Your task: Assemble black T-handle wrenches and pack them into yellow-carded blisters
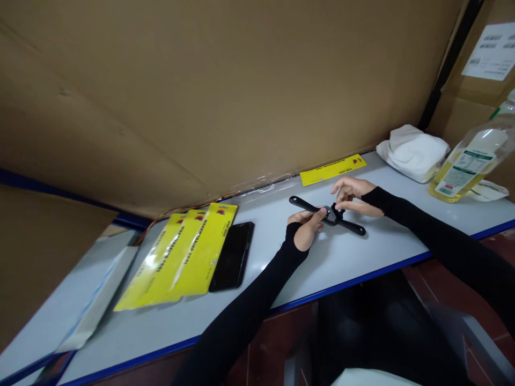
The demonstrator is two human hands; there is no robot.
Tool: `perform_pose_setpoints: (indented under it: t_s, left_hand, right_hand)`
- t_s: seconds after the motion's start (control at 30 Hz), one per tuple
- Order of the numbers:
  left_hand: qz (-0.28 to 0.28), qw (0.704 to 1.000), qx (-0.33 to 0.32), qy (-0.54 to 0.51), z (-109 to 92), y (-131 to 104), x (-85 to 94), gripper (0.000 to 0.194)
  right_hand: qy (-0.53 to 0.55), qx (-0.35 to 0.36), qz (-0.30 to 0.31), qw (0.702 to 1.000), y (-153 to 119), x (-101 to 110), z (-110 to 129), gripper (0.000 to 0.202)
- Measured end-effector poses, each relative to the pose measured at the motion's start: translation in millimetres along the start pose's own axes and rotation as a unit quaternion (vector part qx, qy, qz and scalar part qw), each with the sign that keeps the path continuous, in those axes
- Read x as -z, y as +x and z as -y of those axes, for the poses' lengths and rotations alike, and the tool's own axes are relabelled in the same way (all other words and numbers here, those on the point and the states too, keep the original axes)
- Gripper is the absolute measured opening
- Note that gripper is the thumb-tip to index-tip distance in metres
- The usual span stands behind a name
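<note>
A black spokeshave [351,227] with two long handles, each with a hole in its end, is held above the table, tilted down to the right. My left hand [306,227] is closed around its middle, the thumb pressed on the body. Just right of that, my right hand [354,194] hovers by a small dark part at the tool's centre. Its fingers are apart and slightly curled, with the thumb close to that part; whether it touches is unclear. Behind the hands lies a yellow card [333,170] printed with woodworking tool lettering.
Several overlapping yellow packages [197,257] lie at left, beside a black phone [232,257]. Clear plastic packaging [267,186] rests against the cardboard wall [241,91]. White cloth [412,153] and a bottle of yellow liquid [462,169] stand at right. The table's blue edge [346,280] runs in front.
</note>
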State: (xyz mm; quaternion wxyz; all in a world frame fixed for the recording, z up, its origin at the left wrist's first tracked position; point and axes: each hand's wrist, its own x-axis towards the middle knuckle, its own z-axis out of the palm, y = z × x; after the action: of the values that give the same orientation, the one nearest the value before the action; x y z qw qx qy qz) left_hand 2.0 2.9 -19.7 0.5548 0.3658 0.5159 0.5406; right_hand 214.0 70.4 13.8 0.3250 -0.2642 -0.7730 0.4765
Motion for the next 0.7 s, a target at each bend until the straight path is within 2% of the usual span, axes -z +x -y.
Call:
perform_pose_setpoints:
  t_s: [0.07, 0.27, 0.4, 0.5, 0.6, 0.7]
  left_hand:
    - [0.019, 1.000, 0.008, 0.012, 0, -3, -2.1, 0.047]
    - [0.047, 0.999, 0.014, -0.022, -3, -10, -11.1, 0.058]
    - [0.049, 0.998, 0.005, 0.029, -1, -11, -7.3, 0.055]
    - [0.038, 0.998, -0.010, 0.051, 2, -11, -2.9, 0.052]
    - [0.031, 0.998, -0.040, 0.041, 4, -8, -1.5, 0.053]
    - [0.024, 0.996, -0.074, 0.037, 4, -5, -1.9, 0.053]
  right_hand:
    - [-0.026, -0.001, 0.011, 1.000, -1, -1, 3, 0.033]
    - [-0.096, 0.019, -0.018, 0.995, -1, -5, 9, 0.029]
    - [-0.108, 0.009, -0.019, 0.994, -2, -8, 10, 0.029]
    - [-0.076, -0.019, -0.026, 0.997, -4, -13, 10, 0.030]
    - [0.015, -0.052, -0.033, 0.998, -5, -17, 7, 0.036]
    - [0.054, -0.055, -0.025, 0.997, -5, -18, 5, 0.041]
